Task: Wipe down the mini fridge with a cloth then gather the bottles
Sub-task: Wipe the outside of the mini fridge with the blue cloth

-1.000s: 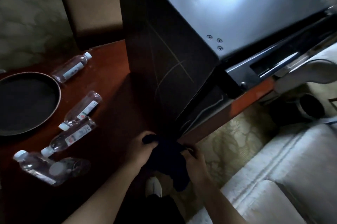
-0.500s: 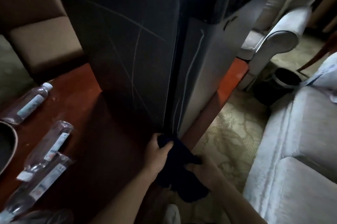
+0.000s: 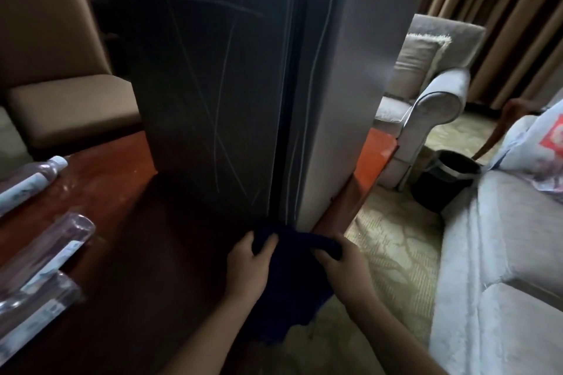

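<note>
Since the earlier frame the view had tipped up and the hands had spread apart along the dark cloth. The left hand and right hand each clenched a bunch of it at the mini fridge's near bottom corner, the rest hanging off the table edge. Three bottles lay on their sides at left, contents unclear, long axes running lower-left to upper-right. A black bin stood on the carpet.

Left hand and right hand both gripping, forearms extended forward.
</note>
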{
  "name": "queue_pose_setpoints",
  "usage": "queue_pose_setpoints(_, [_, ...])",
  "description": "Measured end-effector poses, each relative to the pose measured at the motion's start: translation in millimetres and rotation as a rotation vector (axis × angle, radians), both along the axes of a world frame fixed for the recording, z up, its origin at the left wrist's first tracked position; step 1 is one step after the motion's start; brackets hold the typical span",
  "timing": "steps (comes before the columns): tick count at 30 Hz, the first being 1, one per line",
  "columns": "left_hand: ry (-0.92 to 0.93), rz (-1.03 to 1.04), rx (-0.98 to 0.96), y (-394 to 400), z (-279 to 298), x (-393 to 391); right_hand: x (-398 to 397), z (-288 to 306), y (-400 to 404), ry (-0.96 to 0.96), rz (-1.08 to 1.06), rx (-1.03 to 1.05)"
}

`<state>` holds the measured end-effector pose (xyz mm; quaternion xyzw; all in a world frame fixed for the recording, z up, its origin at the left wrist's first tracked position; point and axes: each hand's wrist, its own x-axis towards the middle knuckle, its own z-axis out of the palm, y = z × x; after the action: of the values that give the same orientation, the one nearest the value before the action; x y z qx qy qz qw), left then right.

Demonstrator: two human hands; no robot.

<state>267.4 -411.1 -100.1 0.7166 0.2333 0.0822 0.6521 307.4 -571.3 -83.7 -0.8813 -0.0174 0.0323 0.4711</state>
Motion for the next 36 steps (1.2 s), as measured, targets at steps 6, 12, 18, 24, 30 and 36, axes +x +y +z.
queue_pose_setpoints(6, [-0.066, -0.051, -0.058, 1, 19, -2, -2, 27, 7, -0.035, -0.096, 0.098])
queue_pose_setpoints(12, [-0.215, 0.028, 0.025, 1, 56, 6, 10, 102, 19, -0.143, -0.053, 0.088])
queue_pose_setpoints(18, [-0.411, 0.152, 0.119, 2, 107, 16, 20, 155, 23, -0.153, -0.069, 0.277])
queue_pose_setpoints(24, [-0.480, 0.193, 0.095, -3, 161, 19, 22, 201, 21, -0.239, -0.020, 0.398])
queue_pose_setpoints(30, [-0.564, 0.180, 0.240, 4, 215, 25, 27, 253, 28, -0.344, -0.034, 0.417])
queue_pose_setpoints(36, [-0.662, 0.226, 0.309, 1, 293, 28, 31, 316, 27, -0.464, -0.022, 0.489])
